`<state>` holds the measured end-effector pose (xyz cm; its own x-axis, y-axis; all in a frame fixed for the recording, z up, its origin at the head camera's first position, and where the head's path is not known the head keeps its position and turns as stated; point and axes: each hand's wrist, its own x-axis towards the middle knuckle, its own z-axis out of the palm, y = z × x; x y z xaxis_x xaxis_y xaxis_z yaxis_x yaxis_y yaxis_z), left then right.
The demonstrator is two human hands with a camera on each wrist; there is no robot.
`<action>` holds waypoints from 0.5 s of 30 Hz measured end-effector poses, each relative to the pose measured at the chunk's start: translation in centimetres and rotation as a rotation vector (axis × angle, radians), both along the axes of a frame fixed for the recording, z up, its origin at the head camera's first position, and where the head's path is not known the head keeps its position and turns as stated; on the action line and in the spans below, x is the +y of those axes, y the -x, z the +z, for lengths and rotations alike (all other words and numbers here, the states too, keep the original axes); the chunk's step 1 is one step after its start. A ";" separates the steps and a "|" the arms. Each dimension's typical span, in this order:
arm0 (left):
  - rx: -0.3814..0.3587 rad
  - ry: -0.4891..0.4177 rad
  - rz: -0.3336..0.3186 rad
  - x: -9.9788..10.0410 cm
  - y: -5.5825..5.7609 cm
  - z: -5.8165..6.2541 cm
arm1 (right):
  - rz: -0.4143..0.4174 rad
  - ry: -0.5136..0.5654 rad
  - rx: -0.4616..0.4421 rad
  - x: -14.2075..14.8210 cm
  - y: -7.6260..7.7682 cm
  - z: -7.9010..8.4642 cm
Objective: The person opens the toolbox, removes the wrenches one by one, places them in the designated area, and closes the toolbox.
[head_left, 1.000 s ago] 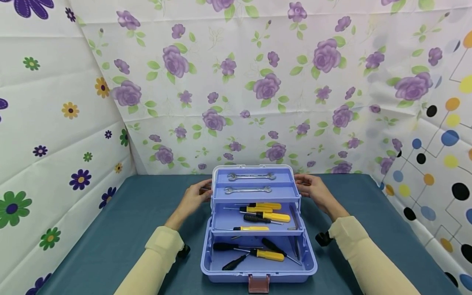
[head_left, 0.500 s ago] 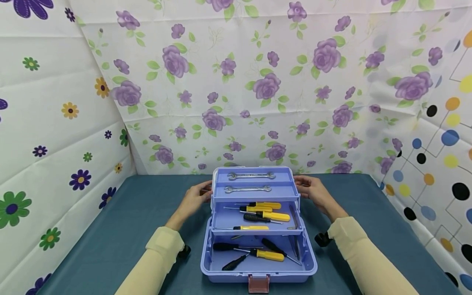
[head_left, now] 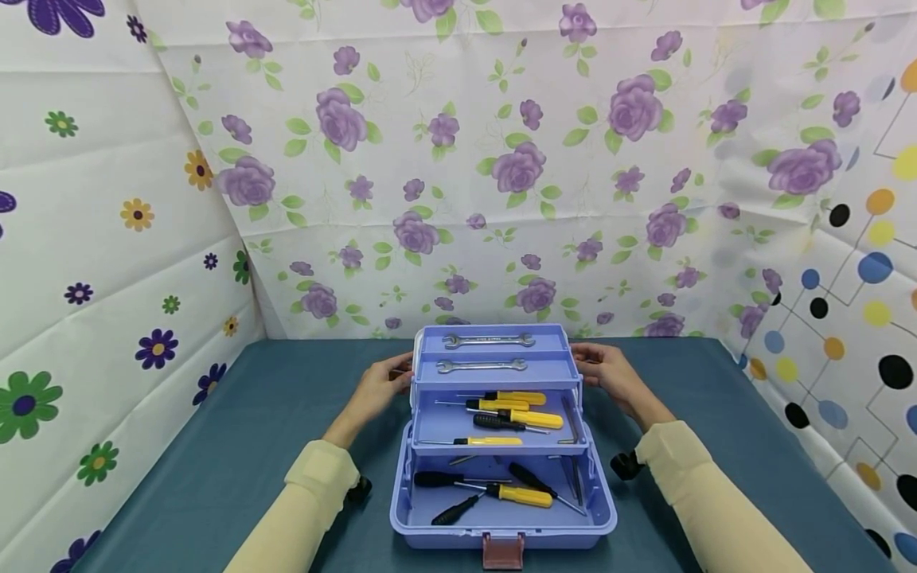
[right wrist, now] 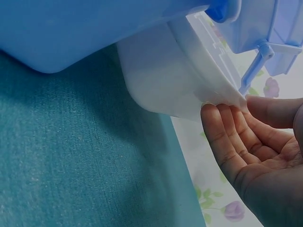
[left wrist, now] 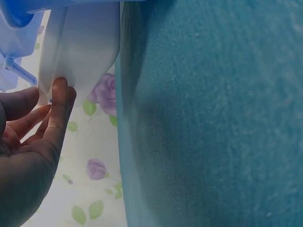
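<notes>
A blue toolbox point(head_left: 437, 540) stands with its stepped trays spread out. Its white lid point(left wrist: 90, 42) is tipped back behind them, mostly hidden in the head view. My left hand point(head_left: 372, 390) pinches the lid's left edge between thumb and fingertips, as the left wrist view shows. On the opposite side my right hand point(right wrist: 270, 163) grips the lid's right edge the same way, fingertips on the outer white wall. Two open-end wrenches point(head_left: 489, 341) lie in the top tray. Several yellow and black screwdrivers point(head_left: 540, 420) fill the middle tray, and more screwdrivers point(head_left: 523, 495) lie in the bottom.
A brownish latch point(head_left: 503, 551) hangs at the toolbox's front. L-shaped hex keys point(head_left: 571, 422) rest at the right side of the middle tray. The dark teal tablecloth point(head_left: 243, 446) reaches back to a flowered curtain point(head_left: 458, 159), with patterned sheets at both sides.
The lid's white top edge showed above the top tray; it has sunk down behind the tray. Both hands stay at the lid's sides, hardly moved.
</notes>
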<state>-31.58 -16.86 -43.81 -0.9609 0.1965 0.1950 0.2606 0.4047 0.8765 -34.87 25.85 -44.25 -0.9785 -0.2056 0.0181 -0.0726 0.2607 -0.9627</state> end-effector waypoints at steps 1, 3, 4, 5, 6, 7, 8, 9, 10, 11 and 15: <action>0.001 -0.002 -0.002 0.0 0.0 -0.1 | -0.001 -0.003 -0.004 0.0 0.0 0.0; 0.003 0.001 -0.006 -0.1 0.1 -0.2 | -0.001 -0.003 -0.013 0.0 0.1 -0.1; 0.003 0.002 -0.007 -0.1 0.1 -0.3 | 0.000 0.001 -0.016 0.0 0.1 -0.2; 0.001 0.005 -0.009 -0.1 0.1 -0.3 | 0.002 0.004 -0.019 0.0 0.2 -0.3; -0.002 0.007 -0.011 -0.2 0.2 -0.4 | 0.006 0.007 -0.020 0.0 0.3 -0.4; -0.002 0.014 -0.013 -0.2 0.2 -0.5 | 0.010 0.011 -0.019 0.0 0.3 -0.4; -0.004 0.020 -0.014 -0.2 0.1 -0.5 | 0.007 0.016 -0.023 0.0 0.3 -0.5; -0.003 0.026 -0.017 -0.2 0.1 -0.5 | 0.005 0.019 -0.026 0.0 0.4 -0.6; -0.004 0.029 -0.018 -0.2 0.1 -0.5 | 0.003 0.021 -0.029 0.0 0.4 -0.6; -0.004 0.031 -0.019 -0.2 0.1 -0.4 | 0.006 0.014 -0.029 0.1 0.3 -0.6; -0.007 0.041 -0.010 -0.1 0.0 -0.4 | -0.007 -0.004 -0.042 0.1 0.2 -0.6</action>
<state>-31.61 -16.95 -44.22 -0.9601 0.2139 0.1800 0.2589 0.4377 0.8610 -35.06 25.94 -44.85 -0.9798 -0.1984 -0.0238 -0.0302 0.2652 -0.9637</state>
